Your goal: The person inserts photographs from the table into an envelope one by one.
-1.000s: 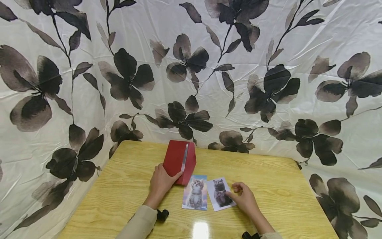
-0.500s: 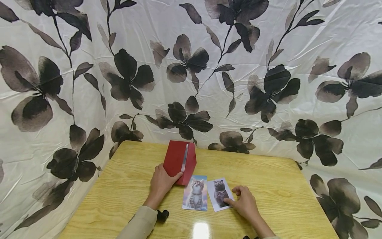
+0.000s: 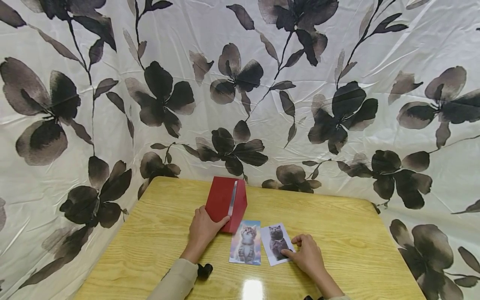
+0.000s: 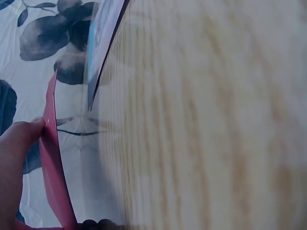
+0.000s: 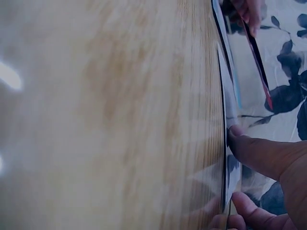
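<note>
My left hand (image 3: 203, 226) grips the near-left end of a red envelope (image 3: 219, 198), its thumb on top near a pale strip; the other fingers are mostly hidden. In the left wrist view the envelope (image 4: 55, 167) shows edge-on under the thumb, raised off the table. A picture card of a striped kitten (image 3: 245, 246) lies just nearer than the envelope's corner. To its right is a picture card of a grey cat (image 3: 275, 237). My right hand (image 3: 308, 254) holds that card by its lower right side, thumb on its face and fingers (image 5: 249, 211) at its edge.
The yellow wood-grain table (image 3: 337, 225) carries these things, with a bright light reflection near its front. A white cloth with dark flowers (image 3: 285, 125) hangs behind and at the sides. Both wrists wear small black devices (image 3: 204, 271).
My right thumb has shifted slightly left and down over the grey cat card. The left hand and envelope stay in place.
</note>
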The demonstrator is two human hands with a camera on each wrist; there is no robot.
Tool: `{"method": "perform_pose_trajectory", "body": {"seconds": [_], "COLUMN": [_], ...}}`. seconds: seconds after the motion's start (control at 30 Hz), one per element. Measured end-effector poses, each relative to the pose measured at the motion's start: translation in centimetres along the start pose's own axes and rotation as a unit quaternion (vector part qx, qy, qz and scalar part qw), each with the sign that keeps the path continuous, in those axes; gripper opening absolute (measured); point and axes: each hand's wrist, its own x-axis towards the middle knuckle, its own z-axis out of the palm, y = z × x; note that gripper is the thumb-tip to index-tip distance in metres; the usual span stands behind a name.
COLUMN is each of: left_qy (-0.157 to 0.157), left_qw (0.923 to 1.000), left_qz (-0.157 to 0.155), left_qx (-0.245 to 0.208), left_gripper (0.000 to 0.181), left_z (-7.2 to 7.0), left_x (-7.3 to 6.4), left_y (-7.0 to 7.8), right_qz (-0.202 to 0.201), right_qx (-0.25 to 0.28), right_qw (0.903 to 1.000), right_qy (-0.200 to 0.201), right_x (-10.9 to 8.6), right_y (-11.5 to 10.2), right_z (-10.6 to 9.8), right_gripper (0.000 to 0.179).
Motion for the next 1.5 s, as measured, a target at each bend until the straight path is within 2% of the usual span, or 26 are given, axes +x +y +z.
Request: {"method": "perform_pose_trajectory", "body": {"seconds": [0.27, 0.5, 0.77, 1.13, 1.5], "left_qy": [-0.003, 0.000, 0.003, 0.003, 0.002], "left_qw": [1.0000, 1.0000, 1.0000, 1.0000, 1.0000], "left_qz": [-0.001, -0.001, -0.001, -0.004, -0.001], "left_qx": [0.000, -0.004, -0.002, 0.002, 0.004], "left_gripper": [0.100, 0.099, 0.099, 0.099, 0.100], "left_z": [0.0, 0.0, 0.1, 0.1, 0.1], "left_x": [-0.1, 0.0, 0.1, 0.2, 0.0], "left_y": [-0.1, 0.0, -0.1, -0.2, -0.2], "right_qz": [0.009, 0.007, 0.019, 0.042, 0.056], "right_qx": [0.001, 0.024, 0.052, 0.133, 0.187], "right_qw": [0.9999, 0.9996, 0.9984, 0.9896, 0.9803], "right_qy": [0.004, 0.011, -0.013, -0.035, -0.028], "right_x": [0.0, -0.2, -0.3, 0.9, 2.1], "right_y": [-0.2, -0.6, -0.8, -0.1, -0.1], "right_z": [0.2, 0.0, -0.3, -1.3, -1.9], "right_gripper": [0.051, 0.052, 0.050, 0.020, 0.013]}}
